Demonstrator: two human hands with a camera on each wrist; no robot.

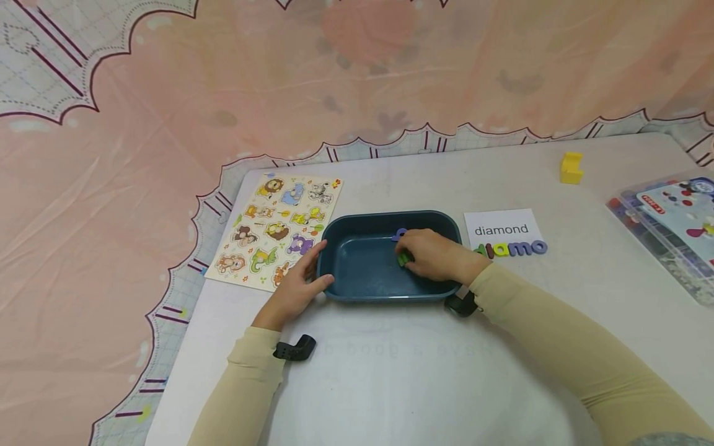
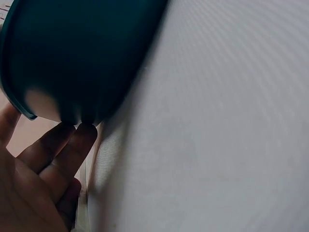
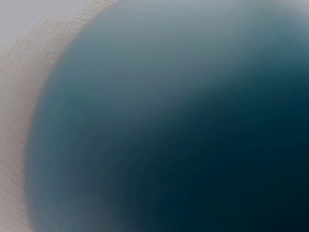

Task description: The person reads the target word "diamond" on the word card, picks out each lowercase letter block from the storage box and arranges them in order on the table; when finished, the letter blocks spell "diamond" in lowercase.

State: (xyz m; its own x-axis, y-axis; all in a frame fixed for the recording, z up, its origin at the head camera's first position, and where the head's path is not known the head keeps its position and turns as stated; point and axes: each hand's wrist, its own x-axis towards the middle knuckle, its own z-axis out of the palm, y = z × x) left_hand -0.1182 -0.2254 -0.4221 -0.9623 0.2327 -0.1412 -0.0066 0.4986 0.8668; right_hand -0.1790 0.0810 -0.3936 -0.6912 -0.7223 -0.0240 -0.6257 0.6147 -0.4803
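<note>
A dark teal tray (image 1: 362,272) stands on the white table. My left hand (image 1: 295,282) is at its left end, fingers fairly straight. In the left wrist view, fingertips of the left hand (image 2: 48,169) touch the tray's outer wall (image 2: 82,58). Reaching over the tray's right side, my right hand (image 1: 435,254) pinches a green letter (image 1: 403,257), partly hidden by the fingers. A purple letter (image 1: 398,234) lies in the tray just behind that hand. Only the blurred tray (image 3: 169,121) fills most of the right wrist view; no fingers show there.
A white card (image 1: 499,223) reading "diamond" lies right of the tray, with coloured letters (image 1: 520,248) "diamo" along its lower edge. An animal sticker sheet (image 1: 262,241) is at left. Farther right are a yellow block (image 1: 571,168) and a clear-sided box (image 1: 675,229).
</note>
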